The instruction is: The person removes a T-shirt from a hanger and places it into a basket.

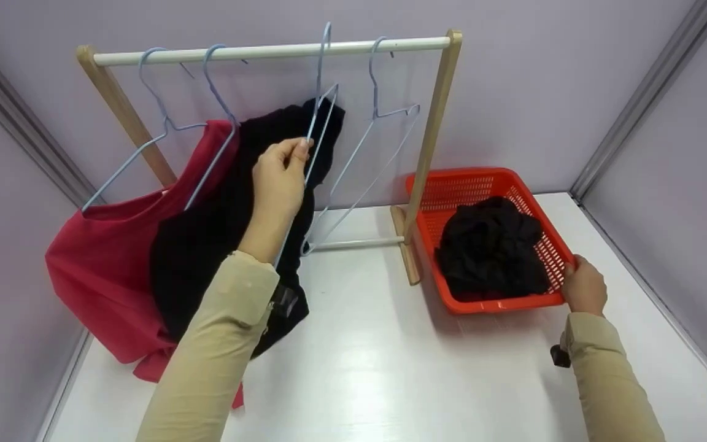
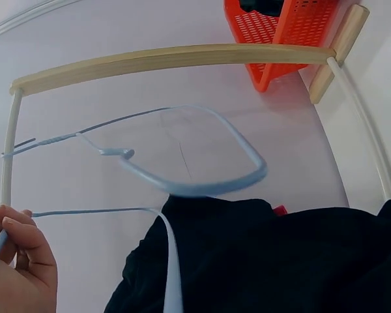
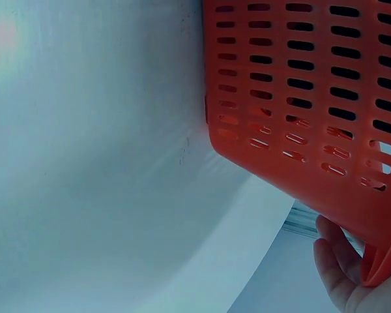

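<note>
My left hand [image 1: 278, 178] pinches a light blue wire hanger [image 1: 319, 80] between thumb and fingers, just below its neck. The hanger's hook is up at the white rail [image 1: 267, 51]. In the left wrist view the same hand [image 2: 27, 257] shows at the lower left, fingertips on the wire. Behind that forearm hangs a black garment [image 1: 218, 227]. Over at the right, my right hand [image 1: 585, 285] grips the near right corner of a red plastic basket [image 1: 482, 306], fingers curled at its rim. Crumpled black cloth [image 1: 491, 248] lies inside the basket.
A red garment [image 1: 102, 270] hangs at the rack's left on a blue hanger [image 1: 126, 162]. Another bare hanger [image 1: 375, 92] hangs near the right wooden post [image 1: 434, 129]. The rack's foot [image 1: 412, 264] stands beside the basket. Grey walls enclose the white table [image 1: 359, 368].
</note>
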A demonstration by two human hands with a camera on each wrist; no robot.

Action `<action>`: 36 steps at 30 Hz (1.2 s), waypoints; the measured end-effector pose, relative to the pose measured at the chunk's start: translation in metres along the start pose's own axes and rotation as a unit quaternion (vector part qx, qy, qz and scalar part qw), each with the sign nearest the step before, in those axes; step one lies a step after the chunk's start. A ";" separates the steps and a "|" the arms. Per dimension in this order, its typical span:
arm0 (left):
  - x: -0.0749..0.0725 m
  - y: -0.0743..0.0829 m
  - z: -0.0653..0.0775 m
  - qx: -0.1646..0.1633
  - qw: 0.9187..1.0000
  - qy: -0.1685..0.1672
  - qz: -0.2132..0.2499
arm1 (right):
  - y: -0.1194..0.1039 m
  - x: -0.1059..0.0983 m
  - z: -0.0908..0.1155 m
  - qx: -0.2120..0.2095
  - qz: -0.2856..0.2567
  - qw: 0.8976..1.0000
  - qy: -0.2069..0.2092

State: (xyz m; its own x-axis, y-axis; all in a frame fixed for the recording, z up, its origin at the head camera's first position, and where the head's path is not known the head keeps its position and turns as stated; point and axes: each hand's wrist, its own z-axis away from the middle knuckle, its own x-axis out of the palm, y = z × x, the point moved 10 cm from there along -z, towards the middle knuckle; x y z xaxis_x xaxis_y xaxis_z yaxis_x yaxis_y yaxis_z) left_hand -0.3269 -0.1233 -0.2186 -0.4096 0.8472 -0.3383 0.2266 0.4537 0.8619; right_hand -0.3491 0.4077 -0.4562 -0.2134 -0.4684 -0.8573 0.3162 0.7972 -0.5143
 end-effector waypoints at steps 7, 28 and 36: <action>-0.002 0.007 -0.006 0.005 1.000 -0.007 -0.025 | -0.001 0.000 0.000 -0.004 0.004 1.000 0.006; 0.010 -0.012 -0.002 -0.031 0.994 -0.049 -0.096 | 0.000 0.000 -0.001 -0.005 0.006 1.000 0.018; 0.009 -0.018 -0.001 -0.042 0.992 -0.067 -0.097 | 0.003 0.000 -0.002 0.002 0.002 1.000 0.006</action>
State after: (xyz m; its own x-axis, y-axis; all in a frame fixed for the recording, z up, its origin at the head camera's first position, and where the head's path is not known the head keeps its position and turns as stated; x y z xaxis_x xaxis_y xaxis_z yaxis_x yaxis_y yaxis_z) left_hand -0.3354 -0.1244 -0.2371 -0.3164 0.7779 -0.5430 0.0787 0.5919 0.8021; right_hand -0.3497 0.4111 -0.4579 -0.2231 -0.4606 -0.8591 0.3215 0.7972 -0.5109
